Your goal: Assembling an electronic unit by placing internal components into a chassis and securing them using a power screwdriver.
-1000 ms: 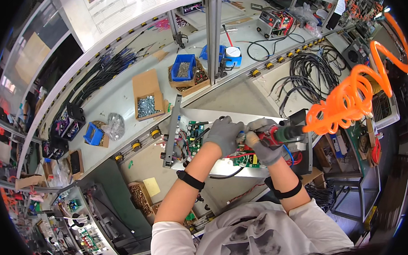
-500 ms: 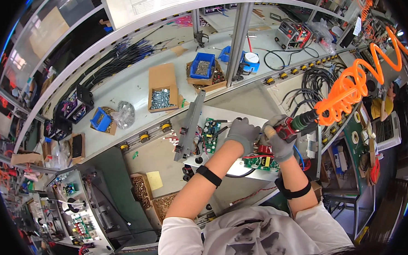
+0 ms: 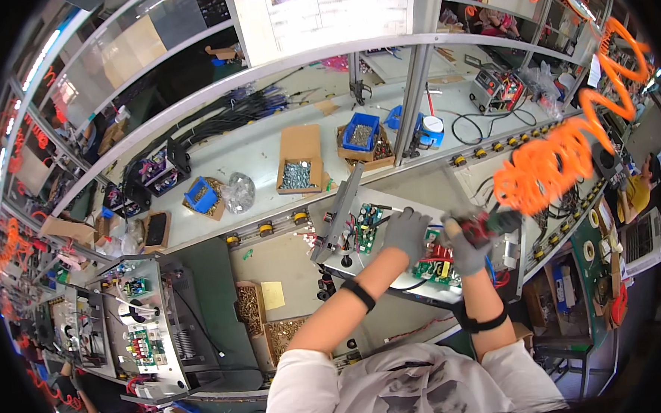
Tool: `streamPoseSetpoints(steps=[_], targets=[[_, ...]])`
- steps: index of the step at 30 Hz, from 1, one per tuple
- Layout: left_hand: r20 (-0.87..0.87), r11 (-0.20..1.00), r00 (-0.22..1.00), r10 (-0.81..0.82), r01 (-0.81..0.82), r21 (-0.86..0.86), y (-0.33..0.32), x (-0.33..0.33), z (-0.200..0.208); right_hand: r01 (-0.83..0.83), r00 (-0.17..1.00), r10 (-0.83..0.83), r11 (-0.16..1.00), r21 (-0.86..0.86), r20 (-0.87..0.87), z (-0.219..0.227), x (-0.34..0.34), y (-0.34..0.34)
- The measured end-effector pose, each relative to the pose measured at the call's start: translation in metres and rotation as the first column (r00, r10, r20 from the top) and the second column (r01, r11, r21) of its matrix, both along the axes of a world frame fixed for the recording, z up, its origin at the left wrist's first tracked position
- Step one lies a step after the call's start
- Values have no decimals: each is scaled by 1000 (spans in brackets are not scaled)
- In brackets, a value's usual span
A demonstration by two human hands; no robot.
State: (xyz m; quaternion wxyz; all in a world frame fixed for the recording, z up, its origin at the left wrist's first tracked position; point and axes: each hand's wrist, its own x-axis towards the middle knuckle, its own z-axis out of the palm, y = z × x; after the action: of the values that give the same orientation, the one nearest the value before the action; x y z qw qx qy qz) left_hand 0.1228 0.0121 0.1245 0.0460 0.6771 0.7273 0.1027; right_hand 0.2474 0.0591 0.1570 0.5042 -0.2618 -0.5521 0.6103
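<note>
Circuit boards (image 3: 432,265) sit mounted on a grey metal chassis (image 3: 348,262), the landmark in front of me on the bench. My left hand (image 3: 407,235), gloved grey, presses flat on the chassis between the green boards, fingers spread, gripping nothing. My right hand (image 3: 463,246), also gloved, is wrapped around a red powered screwdriver (image 3: 488,224) over the chassis's right side, its orange coiled hose (image 3: 560,161) rising beyond. Boards look seated; how many screws remain I cannot tell.
</note>
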Motion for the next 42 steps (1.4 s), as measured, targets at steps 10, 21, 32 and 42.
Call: streamPoseSetpoints(steps=[10, 21, 32, 42], targets=[[596, 347, 622, 508, -781, 520, -138, 4, 14, 235, 969, -229, 970, 60, -93, 133, 157, -14], [586, 464, 435, 684, -879, 111, -85, 18, -14, 34, 893, 128, 937, -348, 431, 19, 212, 107], [843, 891, 537, 21, -392, 227, -4, -132, -25, -383, 677, 650, 712, -589, 345, 22, 218, 44], [395, 975, 894, -214, 171, 141, -126, 41, 104, -686, 484, 858, 495, -533, 174, -39, 220, -54]])
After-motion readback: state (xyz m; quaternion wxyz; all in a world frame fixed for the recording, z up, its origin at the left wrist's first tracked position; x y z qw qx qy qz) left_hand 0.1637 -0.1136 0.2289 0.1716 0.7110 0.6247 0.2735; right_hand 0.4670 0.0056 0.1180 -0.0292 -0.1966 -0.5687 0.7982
